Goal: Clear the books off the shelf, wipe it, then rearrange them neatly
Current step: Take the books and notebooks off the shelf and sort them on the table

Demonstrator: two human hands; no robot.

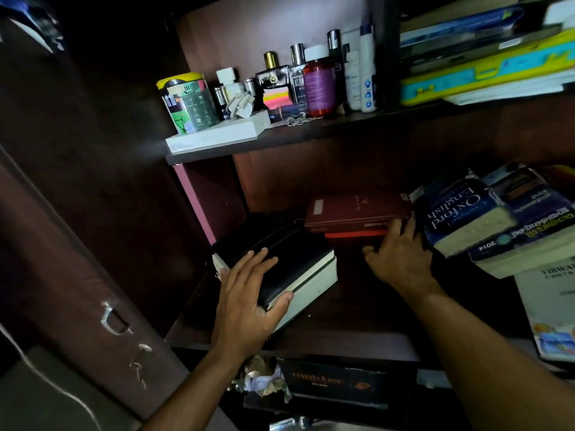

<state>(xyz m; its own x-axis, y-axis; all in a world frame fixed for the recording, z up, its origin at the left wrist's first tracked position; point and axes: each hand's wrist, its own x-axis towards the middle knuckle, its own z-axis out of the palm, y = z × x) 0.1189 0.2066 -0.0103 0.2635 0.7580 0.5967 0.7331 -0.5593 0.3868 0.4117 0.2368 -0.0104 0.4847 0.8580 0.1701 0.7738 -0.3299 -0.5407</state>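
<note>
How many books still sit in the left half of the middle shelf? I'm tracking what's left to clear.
4: two black books stacked at left under the left hand, two red books stacked behind by the right hand. More may hide.

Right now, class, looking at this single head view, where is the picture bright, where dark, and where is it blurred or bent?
Head view: brightest on the upper shelf around the yellow-lidded patterned tin; deep shadow swallows the black hardcover book under the left hand; the stacked blue-and-yellow books top right are smeared; wide-angle bending bows the dark wooden shelf edge.
</note>
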